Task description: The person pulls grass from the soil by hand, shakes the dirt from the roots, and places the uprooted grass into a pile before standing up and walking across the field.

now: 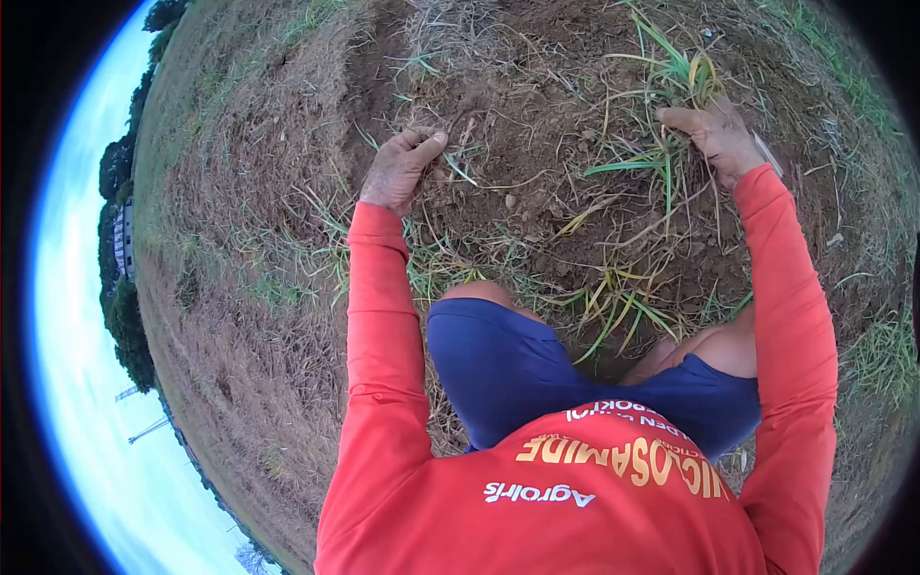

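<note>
My left hand (404,165) is closed, thumb pressed against the curled fingers, low over the bare soil. Thin green grass blades (461,171) show just beside its thumb; what lies in the pinch is too small to make out. On the other side, my right hand (711,139) has its fingers wrapped into the base of a leafy green tuft (682,75), thumb pointing left across it. A pale, narrow strip (768,154) shows beside that wrist. Just below the hand grows another green clump (661,163) with some yellowed leaves.
A yellow-green clump (618,305) grows close in front of my bent legs (517,355). Brown soil (537,125) with dry straw and roots lies between my hands. More grass (886,355) stands at the far right. Trees and a building (123,238) line the horizon at left.
</note>
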A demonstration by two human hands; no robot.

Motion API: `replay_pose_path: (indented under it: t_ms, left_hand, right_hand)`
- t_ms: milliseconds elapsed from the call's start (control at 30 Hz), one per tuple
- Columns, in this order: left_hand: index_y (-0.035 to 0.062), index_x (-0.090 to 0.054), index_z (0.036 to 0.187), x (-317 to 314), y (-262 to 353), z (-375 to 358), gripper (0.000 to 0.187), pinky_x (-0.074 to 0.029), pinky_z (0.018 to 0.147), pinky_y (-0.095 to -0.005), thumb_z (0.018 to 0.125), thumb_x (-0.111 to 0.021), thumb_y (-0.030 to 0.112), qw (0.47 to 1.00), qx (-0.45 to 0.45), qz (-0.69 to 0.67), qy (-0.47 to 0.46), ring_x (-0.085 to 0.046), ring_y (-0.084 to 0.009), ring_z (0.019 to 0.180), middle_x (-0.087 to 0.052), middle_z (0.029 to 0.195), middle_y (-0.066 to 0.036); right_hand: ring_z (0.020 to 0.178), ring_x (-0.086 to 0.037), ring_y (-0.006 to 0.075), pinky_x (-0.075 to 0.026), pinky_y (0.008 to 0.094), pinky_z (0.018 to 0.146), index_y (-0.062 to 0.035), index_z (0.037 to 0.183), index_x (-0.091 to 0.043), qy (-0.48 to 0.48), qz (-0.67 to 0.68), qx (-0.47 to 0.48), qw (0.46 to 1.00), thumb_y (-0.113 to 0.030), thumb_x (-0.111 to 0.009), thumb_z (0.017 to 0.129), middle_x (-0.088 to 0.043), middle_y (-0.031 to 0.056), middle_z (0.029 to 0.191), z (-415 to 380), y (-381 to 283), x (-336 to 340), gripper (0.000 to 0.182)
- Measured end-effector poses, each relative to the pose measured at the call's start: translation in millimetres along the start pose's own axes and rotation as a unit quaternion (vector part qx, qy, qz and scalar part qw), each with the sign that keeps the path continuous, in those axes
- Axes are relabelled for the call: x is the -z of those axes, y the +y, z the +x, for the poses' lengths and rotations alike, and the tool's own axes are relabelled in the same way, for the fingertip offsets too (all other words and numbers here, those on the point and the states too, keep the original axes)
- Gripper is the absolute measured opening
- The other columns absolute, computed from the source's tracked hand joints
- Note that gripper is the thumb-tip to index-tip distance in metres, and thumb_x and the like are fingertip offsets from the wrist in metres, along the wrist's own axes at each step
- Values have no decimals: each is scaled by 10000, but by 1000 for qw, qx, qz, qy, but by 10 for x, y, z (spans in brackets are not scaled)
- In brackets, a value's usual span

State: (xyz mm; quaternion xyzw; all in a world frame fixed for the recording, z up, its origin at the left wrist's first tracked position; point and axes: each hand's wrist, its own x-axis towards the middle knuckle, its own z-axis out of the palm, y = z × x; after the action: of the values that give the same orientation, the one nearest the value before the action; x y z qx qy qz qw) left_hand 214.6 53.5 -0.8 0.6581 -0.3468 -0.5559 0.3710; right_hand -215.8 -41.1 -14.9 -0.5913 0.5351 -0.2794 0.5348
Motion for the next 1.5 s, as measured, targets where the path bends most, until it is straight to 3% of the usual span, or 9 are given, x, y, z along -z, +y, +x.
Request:
replay_pose_path:
  t_ms: [133,267,333,400,433,500,633,833,1500]
  left_hand:
    - [35,-683,1150,-430,127,-106,249,-536,631,-224,978,-720,211,996,-67,-46,-47,-635,-68,734,-661,880,11]
    - [36,-688,1178,-936,150,-106,238,-519,678,-211,992,-704,184,994,-51,-46,-83,-626,-53,767,-688,941,-1]
    - [8,-654,1286,-1212,146,-170,360,-520,781,-228,996,-704,216,974,-90,33,-203,-618,-55,892,-708,1045,-19]
    - [20,-607,1396,-1321,213,-359,534,-505,916,-285,985,-720,343,937,-105,96,-319,-590,-84,1037,-695,1202,-43]
    - [27,-668,1329,-1239,41,-318,527,-513,904,-290,971,-728,409,926,-146,168,-304,-607,-83,1003,-714,1157,-43]
    - [32,-718,1242,-887,-52,-265,446,-522,896,-311,960,-731,377,937,16,218,-273,-635,-109,964,-734,1068,-58]
    - [49,-745,1159,138,-974,120,382,-548,896,-395,852,-729,276,889,-45,378,254,-701,-294,945,-736,998,-163]
    - [54,-729,1204,199,-1243,330,522,-542,909,-423,809,-769,391,859,-110,394,309,-686,-341,996,-701,1096,-206]
    - [-34,-700,808,285,-1200,279,392,-478,664,-397,898,-731,347,892,-135,202,381,-595,-209,633,-649,670,-118]
  right_hand:
    - [1138,-629,203,-454,360,1046,-11,1174,-699,-104,130,-63,984,-231,-836,837,-697,111,1192,16,-152,-199,425]
    - [1040,-654,168,-488,338,963,-7,1170,-702,-74,180,-15,981,-265,-864,821,-716,70,1123,-115,-359,-658,463]
    - [1037,-656,245,-495,393,984,22,1240,-651,-104,253,-38,961,-274,-872,795,-703,151,1103,-58,-301,-954,579]
    - [851,-675,227,-534,393,828,35,1151,-678,-110,234,-83,962,-246,-814,814,-723,131,980,-3,-141,-973,460]
    - [801,-667,225,-526,393,781,37,1111,-688,-69,129,-25,989,-238,-780,826,-722,127,926,-30,-191,-879,406]
    - [758,-654,212,-503,385,740,34,1033,-709,-16,-126,104,986,-233,-707,859,-715,116,845,116,-42,-547,318]
    - [858,-674,220,-518,363,821,31,1154,-674,22,-71,1,997,-162,-709,877,-723,133,953,197,153,-84,340]
    - [1161,-636,434,-487,444,1005,5,1305,-624,86,-296,27,951,-259,-661,861,-677,294,1196,307,538,-96,518]
    - [1046,-678,399,-502,431,953,-3,1292,-632,98,-267,29,958,-200,-647,825,-709,257,1084,252,473,-129,507]
